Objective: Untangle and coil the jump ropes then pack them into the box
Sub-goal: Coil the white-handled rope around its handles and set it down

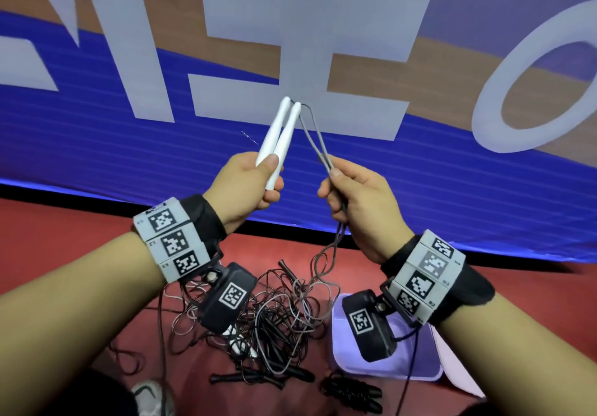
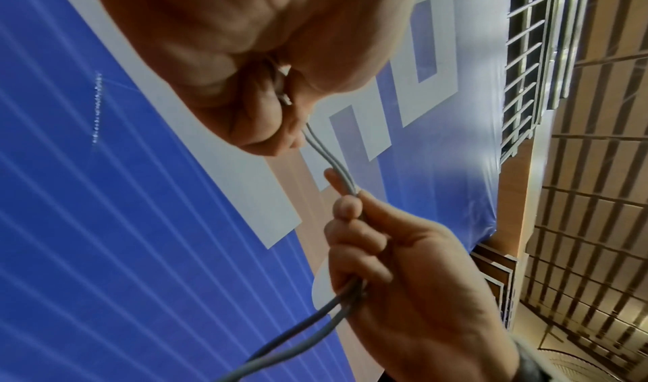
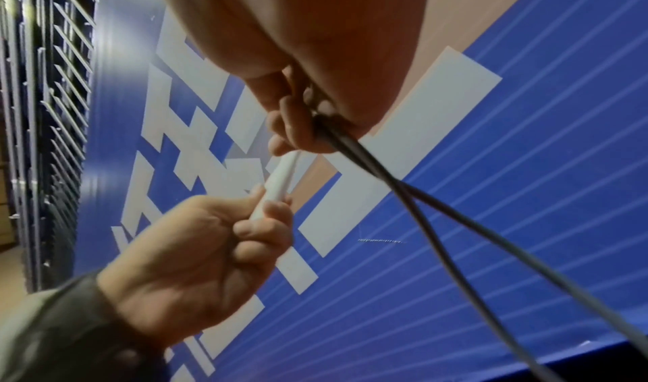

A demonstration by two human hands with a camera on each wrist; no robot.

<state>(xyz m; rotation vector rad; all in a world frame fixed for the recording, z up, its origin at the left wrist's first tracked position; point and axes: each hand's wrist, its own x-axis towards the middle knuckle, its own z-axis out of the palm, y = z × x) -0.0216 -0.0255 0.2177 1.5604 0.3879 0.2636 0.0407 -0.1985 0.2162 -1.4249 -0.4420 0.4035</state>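
Observation:
My left hand grips two white handles side by side, tips pointing up and away. From those tips a doubled grey cord runs down to my right hand, which pinches both strands. Below that hand the cord drops to a tangled heap of ropes on the red floor. In the left wrist view the right hand grips the two grey strands. In the right wrist view the left hand holds the white handles, and the grey strands stream past.
A pale lilac box sits open on the floor at the right of the heap. Black handles and a coiled black rope lie near its front. A blue banner with large white letters stands behind. A shoe shows at the bottom.

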